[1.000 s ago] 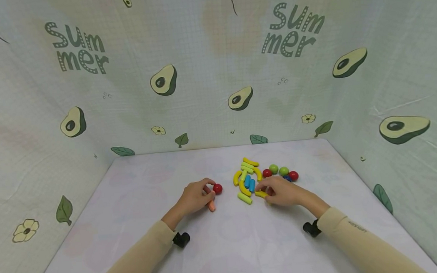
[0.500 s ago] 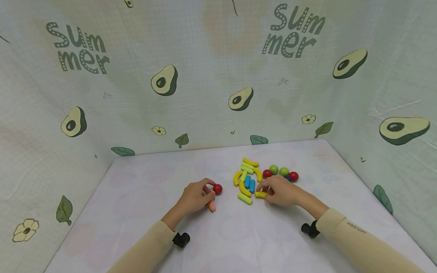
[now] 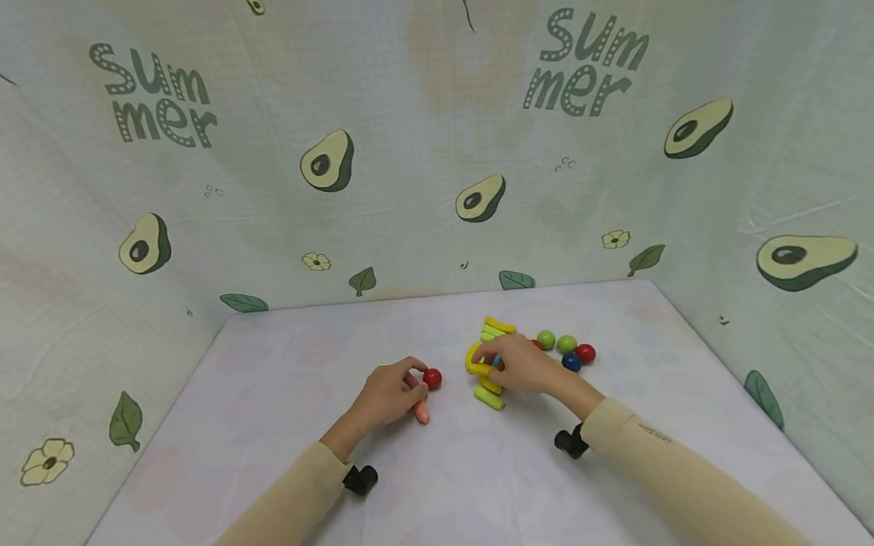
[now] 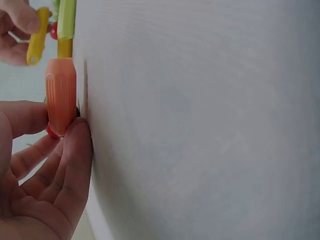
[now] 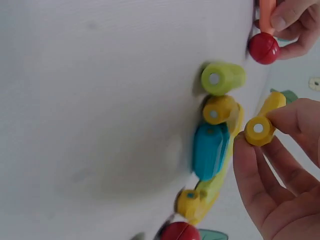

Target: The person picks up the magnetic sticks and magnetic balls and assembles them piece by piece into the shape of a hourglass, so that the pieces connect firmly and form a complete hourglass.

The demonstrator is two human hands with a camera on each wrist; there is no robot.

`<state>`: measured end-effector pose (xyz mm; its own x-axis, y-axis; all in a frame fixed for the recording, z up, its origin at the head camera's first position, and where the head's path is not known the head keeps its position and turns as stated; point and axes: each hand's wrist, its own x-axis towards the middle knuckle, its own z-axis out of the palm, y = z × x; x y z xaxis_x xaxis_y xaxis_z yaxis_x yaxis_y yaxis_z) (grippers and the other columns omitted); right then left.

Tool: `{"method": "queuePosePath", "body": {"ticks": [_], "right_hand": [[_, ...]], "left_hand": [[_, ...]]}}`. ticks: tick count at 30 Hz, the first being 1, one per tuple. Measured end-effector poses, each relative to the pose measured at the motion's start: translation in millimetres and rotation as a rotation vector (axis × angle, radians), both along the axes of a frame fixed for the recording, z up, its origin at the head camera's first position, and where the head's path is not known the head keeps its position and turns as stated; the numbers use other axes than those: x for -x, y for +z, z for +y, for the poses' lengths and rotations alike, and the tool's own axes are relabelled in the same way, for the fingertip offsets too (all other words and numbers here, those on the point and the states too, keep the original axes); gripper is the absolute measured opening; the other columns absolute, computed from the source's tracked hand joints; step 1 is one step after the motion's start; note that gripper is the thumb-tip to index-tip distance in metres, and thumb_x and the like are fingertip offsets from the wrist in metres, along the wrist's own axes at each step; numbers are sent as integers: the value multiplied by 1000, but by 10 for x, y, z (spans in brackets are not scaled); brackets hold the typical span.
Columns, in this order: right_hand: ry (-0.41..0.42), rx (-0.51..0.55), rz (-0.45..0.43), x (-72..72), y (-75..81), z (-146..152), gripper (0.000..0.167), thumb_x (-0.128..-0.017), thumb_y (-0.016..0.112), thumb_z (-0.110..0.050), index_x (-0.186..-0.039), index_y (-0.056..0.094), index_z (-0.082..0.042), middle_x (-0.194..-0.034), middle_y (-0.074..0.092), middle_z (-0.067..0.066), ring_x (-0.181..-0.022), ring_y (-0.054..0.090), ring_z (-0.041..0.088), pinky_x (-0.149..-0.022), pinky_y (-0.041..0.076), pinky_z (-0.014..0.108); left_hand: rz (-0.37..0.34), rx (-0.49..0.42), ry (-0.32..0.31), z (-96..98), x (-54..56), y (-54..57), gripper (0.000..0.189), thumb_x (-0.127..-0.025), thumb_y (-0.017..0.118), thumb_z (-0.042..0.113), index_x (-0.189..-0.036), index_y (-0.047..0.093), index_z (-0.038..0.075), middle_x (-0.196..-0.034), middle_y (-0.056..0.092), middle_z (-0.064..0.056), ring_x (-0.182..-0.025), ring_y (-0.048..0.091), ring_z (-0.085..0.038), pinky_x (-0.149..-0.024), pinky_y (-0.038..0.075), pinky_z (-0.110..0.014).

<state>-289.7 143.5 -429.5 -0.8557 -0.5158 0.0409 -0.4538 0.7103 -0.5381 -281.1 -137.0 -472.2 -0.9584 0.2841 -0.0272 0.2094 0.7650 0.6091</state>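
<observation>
My left hand [image 3: 387,399] pinches a coral magnetic rod [image 4: 61,95] between thumb and fingers, low over the white table. A red ball [image 3: 432,379] sits at the rod's far end, beside the fingertips. My right hand [image 3: 527,363] holds a curved yellow magnetic rod [image 5: 273,103] between thumb and fingertips, raised above the pile. A round metal dot shows at the yellow rod's near end. Below that hand lie a lime green rod [image 5: 220,78], another yellow rod [image 5: 216,110] and a blue rod [image 5: 209,150], partly hidden in the head view.
Right of the pile lie green balls [image 3: 546,339], a red ball [image 3: 585,353] and a dark blue ball [image 3: 572,362]. Another curved yellow rod [image 3: 500,325] lies at the pile's back. A printed cloth [image 3: 405,241] rises behind the table [image 3: 298,340].
My right hand has picked up the yellow rod from the pile's right side and carried it left, over the other rods. The left hand with the coral rod has stayed in place.
</observation>
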Motion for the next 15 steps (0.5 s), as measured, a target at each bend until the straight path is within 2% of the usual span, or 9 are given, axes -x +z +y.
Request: {"method": "queuePosePath", "body": {"ticks": [5,10,15], "right_hand": [[-10,1,-31,78,-11,-198,29,-97,71,-4,-124,76,-13,-114,73,6,-87,62,16,-83,59,33],[8,-10,-2,154,-75,-335,27,-98,70,-4,-123,77,-12,-113,74,4,-91,63,16,-92,59,37],[39,-7,8,210,-134,-430,26,-99,70,-3,-123,77,-10,-112,75,5,-90,63,16,-92,58,38]], "left_hand": [[-3,-13,-8,-23,6,-3,31,-100,73,27,-130,68,20,-96,69,4,-79,61,-15,-69,51,-31],[-2,-34,-22,-51,9,-17,30,-100,73,25,-128,68,18,-96,70,4,-78,62,-14,-69,53,-31],[-4,-36,-21,-62,-3,-10,30,-99,73,24,-128,68,18,-95,70,3,-78,62,-15,-69,52,-31]]}}
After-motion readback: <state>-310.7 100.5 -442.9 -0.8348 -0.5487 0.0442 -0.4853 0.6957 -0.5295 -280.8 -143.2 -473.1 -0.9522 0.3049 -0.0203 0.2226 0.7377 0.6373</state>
